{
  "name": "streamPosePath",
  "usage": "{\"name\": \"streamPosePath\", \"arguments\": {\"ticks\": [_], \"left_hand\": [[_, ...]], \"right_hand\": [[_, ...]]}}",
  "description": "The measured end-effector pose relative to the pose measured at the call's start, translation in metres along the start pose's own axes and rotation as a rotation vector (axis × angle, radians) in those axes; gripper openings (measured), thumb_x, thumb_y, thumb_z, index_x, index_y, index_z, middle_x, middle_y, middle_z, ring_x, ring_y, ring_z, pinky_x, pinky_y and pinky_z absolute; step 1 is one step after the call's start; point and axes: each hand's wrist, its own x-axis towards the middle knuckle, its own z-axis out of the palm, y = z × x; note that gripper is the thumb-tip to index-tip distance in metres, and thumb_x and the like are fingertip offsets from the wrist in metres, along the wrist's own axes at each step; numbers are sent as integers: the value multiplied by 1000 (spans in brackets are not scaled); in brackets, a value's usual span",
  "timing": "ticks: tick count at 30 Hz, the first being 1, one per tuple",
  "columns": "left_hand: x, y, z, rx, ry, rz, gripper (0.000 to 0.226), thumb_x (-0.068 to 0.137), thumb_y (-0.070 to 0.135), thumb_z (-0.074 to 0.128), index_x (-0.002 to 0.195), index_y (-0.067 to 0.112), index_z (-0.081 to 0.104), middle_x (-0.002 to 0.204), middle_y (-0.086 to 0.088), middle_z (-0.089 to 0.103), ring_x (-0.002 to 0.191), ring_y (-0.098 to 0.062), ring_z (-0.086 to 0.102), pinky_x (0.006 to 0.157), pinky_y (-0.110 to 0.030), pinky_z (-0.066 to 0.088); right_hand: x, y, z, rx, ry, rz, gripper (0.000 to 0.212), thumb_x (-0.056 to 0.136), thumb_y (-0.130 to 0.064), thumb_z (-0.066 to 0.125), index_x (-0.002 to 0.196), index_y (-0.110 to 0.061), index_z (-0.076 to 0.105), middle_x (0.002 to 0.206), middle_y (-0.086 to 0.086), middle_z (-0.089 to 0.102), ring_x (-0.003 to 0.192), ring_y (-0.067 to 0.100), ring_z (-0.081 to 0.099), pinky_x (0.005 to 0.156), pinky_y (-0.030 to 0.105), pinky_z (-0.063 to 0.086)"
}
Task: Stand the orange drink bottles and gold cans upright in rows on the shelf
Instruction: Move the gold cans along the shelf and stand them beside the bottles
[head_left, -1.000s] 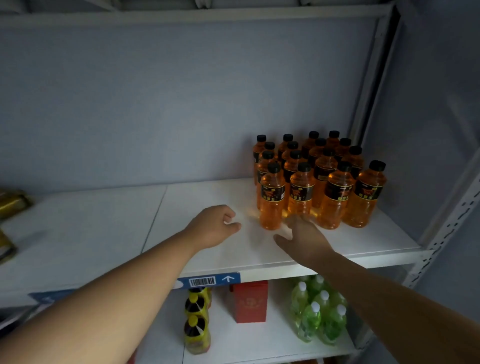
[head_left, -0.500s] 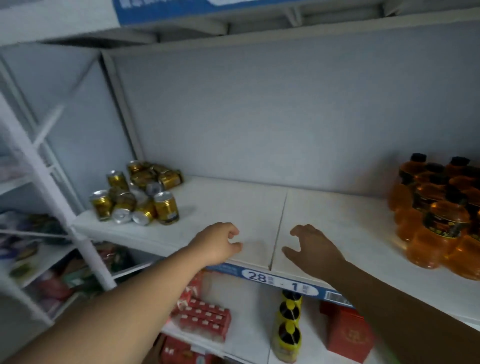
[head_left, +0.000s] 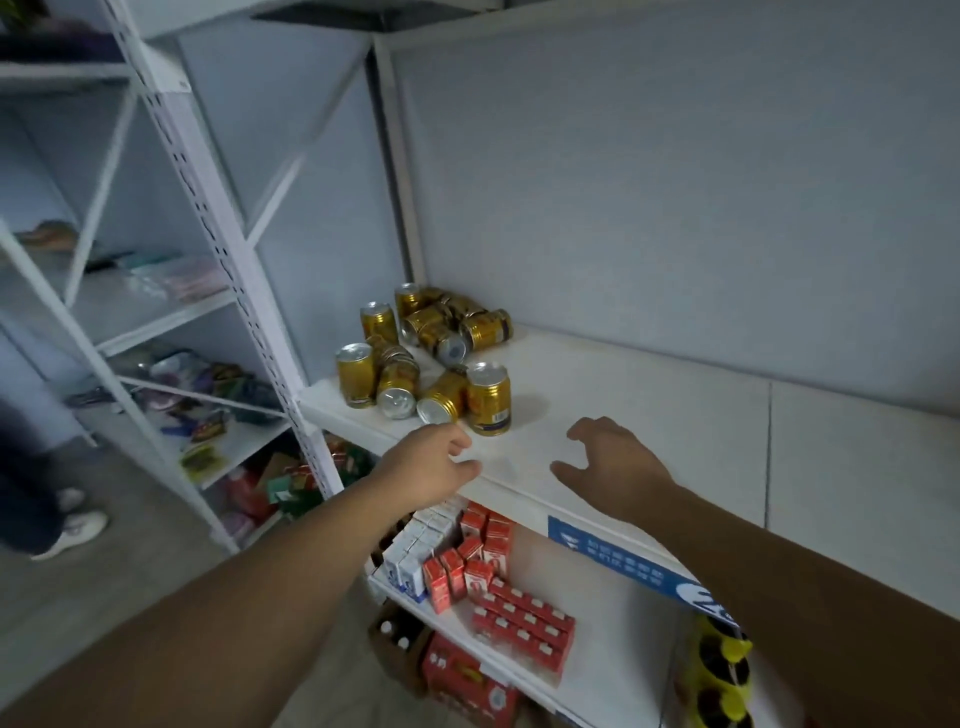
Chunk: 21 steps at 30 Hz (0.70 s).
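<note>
Several gold cans (head_left: 435, 352) are heaped at the left end of the white shelf (head_left: 649, 410), against the corner. A few stand upright, among them one at the front right (head_left: 488, 397) and one at the front left (head_left: 355, 373); others lie on their sides. My left hand (head_left: 428, 470) hovers over the shelf's front edge just below the nearest upright can, fingers loosely curled and holding nothing. My right hand (head_left: 613, 462) is over the shelf to the right of it, fingers spread, palm down. No orange bottles are in view.
The shelf below holds red and white drink cartons (head_left: 467, 564) and yellow bottles (head_left: 719, 675) at the right. A white rack upright (head_left: 234, 249) stands left of the cans, with a neighbouring rack of mixed goods behind it. A person's legs (head_left: 36, 488) are at the far left.
The view has swung left from the orange bottles to the gold cans. Both hands have travelled left along the shelf edge and now lie close to the cans, still holding nothing.
</note>
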Motion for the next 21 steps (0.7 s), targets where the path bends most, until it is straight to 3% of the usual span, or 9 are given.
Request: {"name": "streamPosePath", "arguments": {"ticks": [8, 13, 18, 21], "left_hand": [[46, -17, -5, -33, 156, -86, 34, 85, 51, 71, 112, 33, 63, 119, 8, 65, 105, -13, 61, 94, -40, 53], [66, -31, 4, 41, 419, -86, 53, 79, 45, 76, 124, 27, 55, 122, 1, 49, 112, -23, 53, 89, -36, 45], [88, -43, -2, 223, 393, -41, 76, 78, 62, 70, 139, 27, 42, 135, -1, 49, 128, -26, 42, 104, -40, 37], [98, -47, -3, 369, 323, 18, 86, 73, 74, 63, 142, 27, 40, 137, 0, 52, 135, -25, 35, 112, -42, 30]], "right_hand": [[68, -14, 8, 30, -59, -69, 64, 92, -55, 63, 143, -21, 49, 138, 2, 53, 125, 21, 52, 103, 37, 47], [90, -20, 29, 105, -77, -74, 78, 86, -59, 68, 146, -18, 40, 138, 6, 56, 125, 23, 54, 100, 39, 48], [113, -36, 42, 228, -84, -3, 96, 74, -65, 75, 147, -16, 36, 137, 6, 56, 121, 25, 57, 96, 41, 50], [122, -46, 51, 341, -71, 64, 95, 65, -63, 81, 139, -20, 40, 130, 1, 59, 113, 22, 59, 92, 45, 53]]}}
